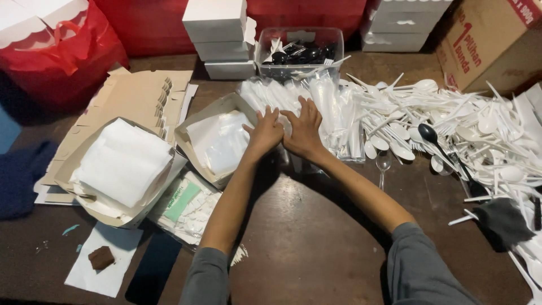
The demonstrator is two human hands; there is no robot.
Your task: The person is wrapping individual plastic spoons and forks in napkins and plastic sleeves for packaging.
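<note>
My left hand (263,133) and my right hand (305,129) lie side by side on a row of clear plastic-wrapped white cutlery packets (333,107) at the table's middle. Both hands press flat on the packets, fingers spread; whether either grips one I cannot tell. Just left of my left hand stands an open cardboard box (188,137) lined with clear plastic sheets (221,141). A big loose heap of white plastic spoons and forks (463,130) spreads to the right.
A clear tub (298,52) with dark cutlery and stacked white boxes (221,35) stand at the back. White napkins (123,161) in a box and flat cardboard (135,93) lie left. A red bag (62,51) and a brown carton (491,42) sit in the corners.
</note>
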